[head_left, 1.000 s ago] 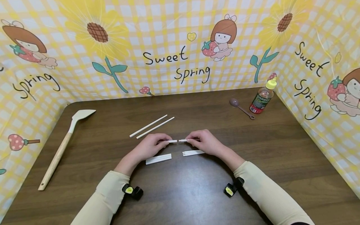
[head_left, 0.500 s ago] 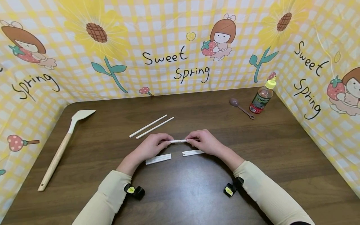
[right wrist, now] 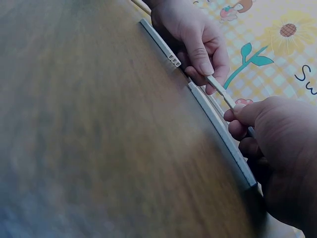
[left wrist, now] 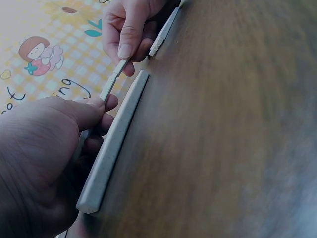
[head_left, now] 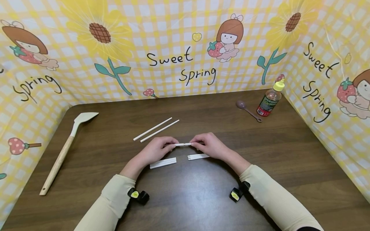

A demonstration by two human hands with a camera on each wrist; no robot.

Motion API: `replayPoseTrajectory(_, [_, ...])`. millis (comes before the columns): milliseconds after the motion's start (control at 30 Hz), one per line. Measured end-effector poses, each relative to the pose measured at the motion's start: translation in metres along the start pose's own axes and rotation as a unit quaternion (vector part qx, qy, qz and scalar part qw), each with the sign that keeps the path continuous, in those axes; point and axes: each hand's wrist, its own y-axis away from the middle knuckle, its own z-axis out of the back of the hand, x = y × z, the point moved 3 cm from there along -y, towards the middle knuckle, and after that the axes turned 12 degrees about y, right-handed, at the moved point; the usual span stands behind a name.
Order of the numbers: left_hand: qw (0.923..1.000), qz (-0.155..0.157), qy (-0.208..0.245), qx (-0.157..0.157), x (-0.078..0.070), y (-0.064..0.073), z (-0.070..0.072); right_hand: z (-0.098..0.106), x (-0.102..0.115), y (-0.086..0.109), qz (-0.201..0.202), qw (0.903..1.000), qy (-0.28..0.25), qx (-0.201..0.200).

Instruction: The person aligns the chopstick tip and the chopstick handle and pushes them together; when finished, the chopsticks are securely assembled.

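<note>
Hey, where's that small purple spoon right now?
In the head view, the purple spoon lies toward the far right corner of the table, just left of the yellow-capped bottle, beyond the right hand.

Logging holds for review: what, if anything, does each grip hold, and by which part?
The left grip pinches the left white rod, the right grip the right white rod, each just back from the ends that meet.

The gap beside the right stick (head_left: 188, 144) has closed: the left stick (head_left: 179, 144), apart from it a second ago, now meets it end to end. The left hand (head_left: 157, 149), with its sleeve (head_left: 117, 189) and wrist camera (head_left: 143, 197), has shifted slightly towards the right stick.
</note>
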Motion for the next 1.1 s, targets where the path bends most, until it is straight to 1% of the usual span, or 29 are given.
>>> replayPoseTrajectory(200, [1.0000, 0.004, 0.001, 0.000, -0.0012, 0.0009, 0.0013, -0.0008, 0.0006, -0.0018, 0.002, 1.0000, 0.002, 0.002])
replayPoseTrajectory(533, [1.0000, -0.005, -0.005, 0.002, 0.0006, 0.0011, 0.0006, -0.0021, 0.0010, -0.0011, 0.001, 1.0000, 0.005, 0.000])
replayPoseTrajectory(1100, [0.9998, -0.005, -0.017, 0.003, -0.0001, 0.0014, -0.0005, -0.0036, 0.0018, -0.0011, 0.001, 1.0000, 0.004, 0.002])
